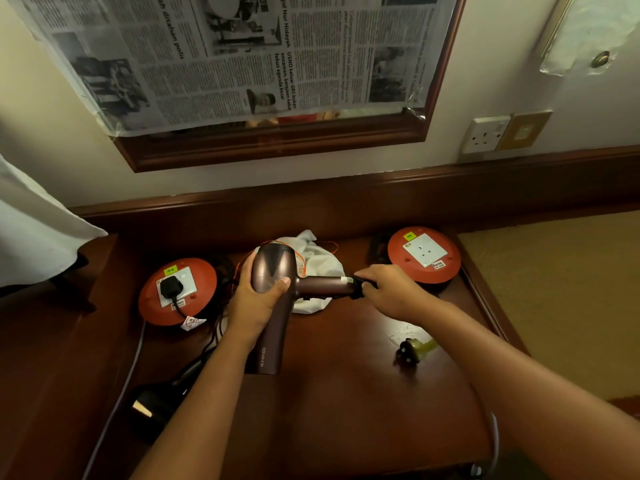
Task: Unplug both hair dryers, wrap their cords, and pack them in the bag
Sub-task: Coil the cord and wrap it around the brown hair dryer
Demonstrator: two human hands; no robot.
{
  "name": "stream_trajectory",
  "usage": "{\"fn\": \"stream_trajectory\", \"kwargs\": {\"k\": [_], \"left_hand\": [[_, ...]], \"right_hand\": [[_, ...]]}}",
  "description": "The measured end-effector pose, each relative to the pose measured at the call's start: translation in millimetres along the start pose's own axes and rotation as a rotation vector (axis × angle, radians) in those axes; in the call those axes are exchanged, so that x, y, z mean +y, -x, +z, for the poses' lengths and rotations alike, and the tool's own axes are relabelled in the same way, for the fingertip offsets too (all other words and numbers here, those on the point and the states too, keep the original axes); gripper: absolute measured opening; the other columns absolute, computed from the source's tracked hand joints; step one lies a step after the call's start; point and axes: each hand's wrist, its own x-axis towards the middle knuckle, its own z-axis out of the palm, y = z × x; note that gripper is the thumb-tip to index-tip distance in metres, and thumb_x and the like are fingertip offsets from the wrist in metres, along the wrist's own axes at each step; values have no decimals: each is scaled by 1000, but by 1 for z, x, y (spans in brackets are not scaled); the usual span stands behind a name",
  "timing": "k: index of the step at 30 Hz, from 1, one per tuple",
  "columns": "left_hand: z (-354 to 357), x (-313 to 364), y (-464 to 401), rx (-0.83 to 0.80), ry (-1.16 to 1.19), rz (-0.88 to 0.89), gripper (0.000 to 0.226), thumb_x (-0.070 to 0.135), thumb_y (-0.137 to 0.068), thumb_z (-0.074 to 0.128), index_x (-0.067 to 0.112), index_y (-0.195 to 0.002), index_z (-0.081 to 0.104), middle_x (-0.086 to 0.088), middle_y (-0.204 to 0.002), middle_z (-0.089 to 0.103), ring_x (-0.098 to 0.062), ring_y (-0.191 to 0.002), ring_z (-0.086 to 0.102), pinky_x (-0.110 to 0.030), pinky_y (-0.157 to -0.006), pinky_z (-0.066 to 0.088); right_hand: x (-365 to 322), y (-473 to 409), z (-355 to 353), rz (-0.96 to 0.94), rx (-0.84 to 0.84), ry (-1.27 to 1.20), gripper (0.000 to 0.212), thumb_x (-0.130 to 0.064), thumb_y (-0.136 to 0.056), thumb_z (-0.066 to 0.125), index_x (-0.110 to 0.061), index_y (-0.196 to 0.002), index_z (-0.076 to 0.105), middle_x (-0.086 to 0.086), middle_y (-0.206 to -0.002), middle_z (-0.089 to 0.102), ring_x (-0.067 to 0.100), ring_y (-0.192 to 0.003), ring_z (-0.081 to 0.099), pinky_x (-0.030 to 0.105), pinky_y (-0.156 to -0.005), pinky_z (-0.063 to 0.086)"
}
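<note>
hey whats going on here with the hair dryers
A person's left hand holds the brown hair dryer by its body while the right hand grips the black cord at the handle's end. Its plug lies loose on the table. A black dryer lies front left; a plug still sits in the left socket reel. The white bag waits behind.

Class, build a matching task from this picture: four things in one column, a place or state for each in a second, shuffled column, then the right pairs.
Things
1. brown hair dryer
2. black plug
3. loose plug
4. right reel socket

States
A. lying on the desk
B. nothing plugged in
C. held in both hands
D. plugged into the left reel

Pairs: 1-C, 2-D, 3-A, 4-B
</note>
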Motion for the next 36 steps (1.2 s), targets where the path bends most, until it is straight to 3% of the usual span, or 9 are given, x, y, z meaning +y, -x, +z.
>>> {"fn": "stream_trajectory", "kwargs": {"k": [3, 7, 11, 16, 19, 23, 28, 31, 36], "left_hand": [[2, -1, 0, 19, 55, 15, 82, 45, -73, 75, 41, -143, 33, 12, -135, 43, -18, -125, 48, -37, -101, 44], [2, -3, 0, 28, 97, 25, 80, 38, -78, 77, 38, -145, 32, 5, -144, 42, -19, -126, 48, -44, -104, 44], [3, 4, -3, 61, 143, 7, 78, 29, -83, 73, 30, -148, 30, 1, -143, 41, -17, -120, 49, -35, -98, 46], [3, 12, -6, 62, 229, -21, 78, 30, -82, 75, 33, -147, 32, 0, -140, 46, -22, -116, 55, -40, -91, 53], [3, 16, -7, 51, 298, -49, 76, 31, -81, 75, 36, -145, 34, 0, -134, 50, -23, -111, 60, -46, -88, 56], [1, 24, -9, 61, 322, -45, 73, 29, -83, 73, 34, -144, 34, 1, -129, 51, -18, -105, 60, -34, -78, 55], [-4, 36, -8, 45, 381, -78, 70, 30, -84, 71, 33, -144, 35, 0, -125, 54, -18, -100, 62, -32, -70, 56], [-8, 43, -9, 13, 371, -73, 70, 31, -84, 71, 34, -143, 35, 0, -122, 55, -22, -102, 63, -37, -75, 57], [-15, 47, -10, -25, 364, -81, 73, 30, -83, 72, 32, -146, 34, -3, -125, 56, -25, -103, 64, -39, -77, 58]], "right_hand": [[-4, 5, 7, 25, 89, -81, 21, -8, -92, 44, -11, -88, 65, 3, -80, 55, 10, -65, 46, 20, -55, 30], [-6, 11, 13, 98, 236, -189, 18, -8, -93, 49, -13, -96, 65, 0, -77, 59, 10, -65, 50, 20, -56, 34], [-7, 14, 18, 184, 308, -291, 19, -24, -94, 56, -13, -81, 64, -1, -64, 58, 10, -57, 50, 24, -55, 39], [-13, 20, 27, 243, 302, -560, 41, -38, -94, 53, -7, -67, 60, -2, -50, 48, 13, -48, 43, 29, -51, 37], [-15, 25, 25, 234, 194, -825, 28, -23, -99, 46, -4, -84, 61, 1, -56, 45, 12, -48, 37, 25, -47, 31], [-19, 30, 25, 206, 99, -1004, 20, -5, -100, 39, -2, -103, 59, 3, -67, 48, 10, -53, 40, 24, -52, 35], [-14, 32, 29, 264, 47, -1055, 38, -37, -97, 47, -5, -82, 59, 4, -57, 46, 12, -43, 33, 24, -41, 27], [-14, 32, 35, 306, 40, -1091, 42, -46, -94, 47, -9, -75, 55, 1, -53, 35, 10, -42, 25, 22, -40, 20], [-12, 27, 42, 273, 40, -1252, 26, -21, -101, 40, -5, -91, 57, 1, -62, 37, 9, -46, 25, 22, -42, 20]]}}
